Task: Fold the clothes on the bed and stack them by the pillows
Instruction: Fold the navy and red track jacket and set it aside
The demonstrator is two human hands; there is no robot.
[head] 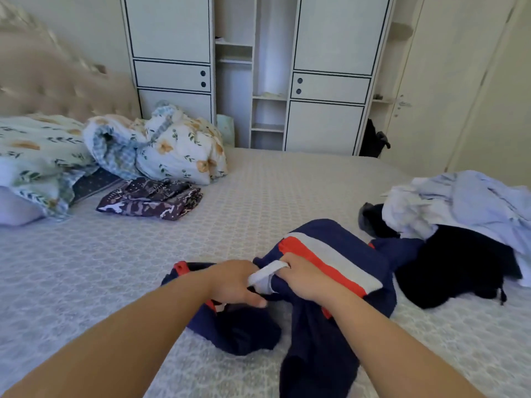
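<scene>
A navy garment with red and grey stripes lies crumpled on the bed in front of me. My left hand grips its fabric at the middle, thumb pressed on the cloth. My right hand grips the same garment beside it, fingers curled round a white band. A folded dark patterned garment lies near the pillows at the left. At the right sits a loose pile of pale blue-white clothes over black clothes.
The bed has a pale patterned cover. A bundled floral duvet lies by the padded headboard. White wardrobes stand behind the bed, and a door is at the right.
</scene>
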